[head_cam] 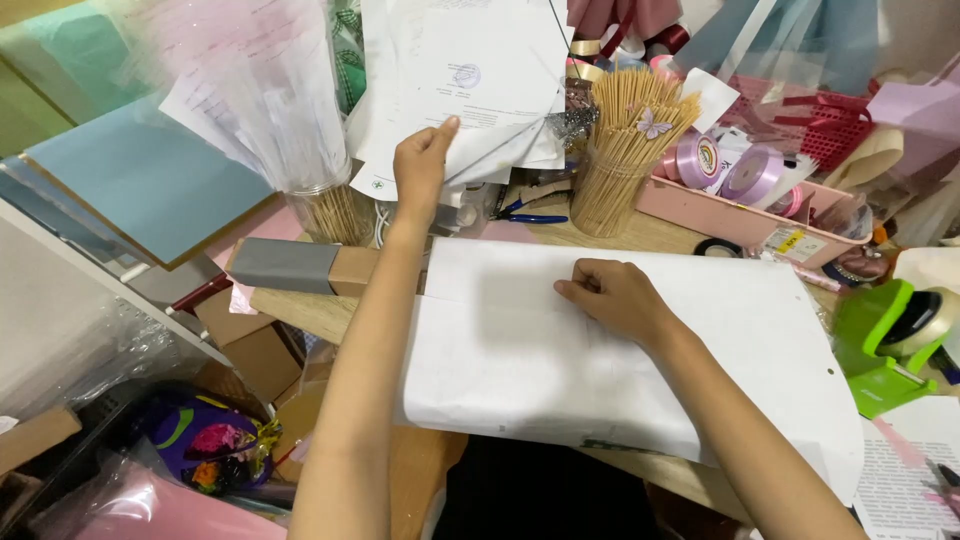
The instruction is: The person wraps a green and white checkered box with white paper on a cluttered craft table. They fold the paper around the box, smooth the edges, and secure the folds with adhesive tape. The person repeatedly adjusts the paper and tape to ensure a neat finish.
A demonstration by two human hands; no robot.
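Note:
A large white sheet of paper (560, 350) lies flat on the wooden table. My right hand (615, 297) presses down on its upper middle with curled fingers. My left hand (422, 165) reaches to the back of the table and pinches the lower edge of a loose stack of printed white papers (470, 85), lifting them. A bundle of thin wooden skewers (625, 150) stands upright in a clear cup just right of that stack.
A pink tray (730, 215) with ribbon rolls sits at the back right. A green tape dispenser (885, 345) stands at the right edge. Blue pliers (530, 215) lie behind the sheet. A glass jar (325, 205), a cardboard box (300, 265) and coloured paper sheets (140, 175) crowd the left.

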